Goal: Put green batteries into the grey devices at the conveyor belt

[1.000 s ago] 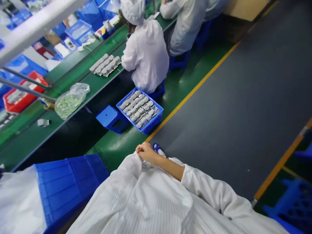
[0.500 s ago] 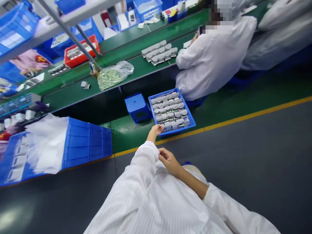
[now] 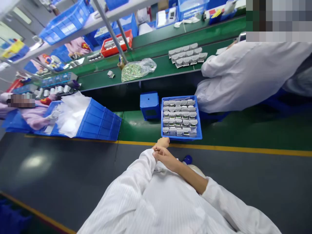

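My right hand (image 3: 165, 157) is curled shut on the left sleeve (image 3: 147, 162). Left hand (image 3: 162, 142) is partly hidden, can't really tell how open, right beside the blue tray (image 3: 200, 123) of silver parts (image 3: 179, 117).

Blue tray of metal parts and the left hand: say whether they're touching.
Cannot tell. The head view shows the left hand at the near corner of the blue tray, but cannot show a gap beneath.

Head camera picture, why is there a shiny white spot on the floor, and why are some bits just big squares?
In the head view, the white spot is glare, light shining on the dark floor; the big squares are pixelated patches that hide what lies under them; the blue tray still looks sharp.
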